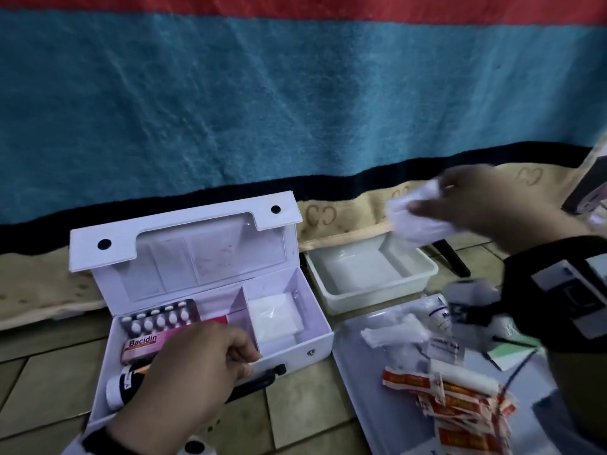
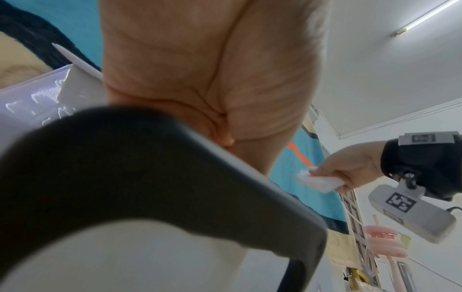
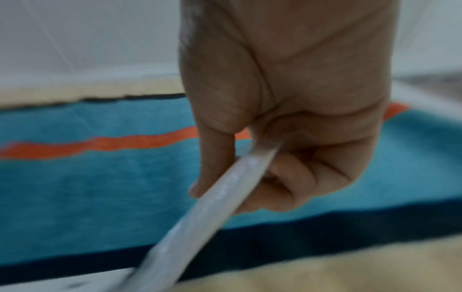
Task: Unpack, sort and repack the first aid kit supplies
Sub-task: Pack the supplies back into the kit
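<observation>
The white first aid box (image 1: 292,353) stands open on the tiled floor with its lid (image 1: 184,238) up. Its left compartment holds a blister pack (image 1: 161,318), a pink Bacidin carton (image 1: 141,344) and a dark bottle (image 1: 121,385). A white gauze packet (image 1: 276,313) lies in the right compartment. My left hand (image 1: 243,356) curls over the box's front wall above the black handle (image 1: 259,380). My right hand (image 1: 476,205) pinches a blurred white packet (image 1: 414,221) in the air over the white basin (image 1: 417,280). The right wrist view shows that packet (image 3: 225,189) edge-on between thumb and fingers.
A flat white tray (image 1: 361,389) at the right carries red-and-white plasters (image 1: 460,408), a bandage roll (image 1: 466,379) and small white packets. A blue, red and black blanket (image 1: 295,93) hangs close behind the box. A dark object stands at the far right.
</observation>
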The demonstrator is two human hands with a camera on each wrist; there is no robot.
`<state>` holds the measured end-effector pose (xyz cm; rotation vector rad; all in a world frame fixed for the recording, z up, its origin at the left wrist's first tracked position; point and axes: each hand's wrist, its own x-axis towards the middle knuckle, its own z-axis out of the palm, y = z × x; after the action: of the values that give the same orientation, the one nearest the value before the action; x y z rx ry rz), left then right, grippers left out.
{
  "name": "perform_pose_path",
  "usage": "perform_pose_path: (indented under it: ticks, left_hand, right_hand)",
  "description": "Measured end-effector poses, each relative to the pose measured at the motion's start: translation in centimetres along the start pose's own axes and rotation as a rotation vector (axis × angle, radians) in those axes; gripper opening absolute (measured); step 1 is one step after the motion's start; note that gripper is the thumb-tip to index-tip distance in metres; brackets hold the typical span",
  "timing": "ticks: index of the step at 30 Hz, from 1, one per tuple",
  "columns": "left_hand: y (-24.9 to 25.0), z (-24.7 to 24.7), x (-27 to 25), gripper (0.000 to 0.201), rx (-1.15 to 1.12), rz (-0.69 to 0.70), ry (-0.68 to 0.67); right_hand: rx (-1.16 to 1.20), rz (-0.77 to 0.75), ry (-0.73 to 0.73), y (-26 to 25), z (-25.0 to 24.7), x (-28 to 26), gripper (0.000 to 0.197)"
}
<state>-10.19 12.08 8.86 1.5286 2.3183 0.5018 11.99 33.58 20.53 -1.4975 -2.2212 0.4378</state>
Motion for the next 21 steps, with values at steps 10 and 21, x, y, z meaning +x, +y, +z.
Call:
perform_pose_path:
  ticks: [10, 21]
  left_hand:
    - [-0.3, 0.3, 0.0, 0.029, 0.061, 0.025, 0.056]
    - [-0.4, 0.3, -0.1, 0.027, 0.043, 0.024, 0.060]
  right_hand:
    - [0.003, -0.159, -0.554, -8.0, 12.3, -3.1, 0.033]
    - [-0.128, -0.228, -0.336, -8.8, 15.4, -2.9, 0.029]
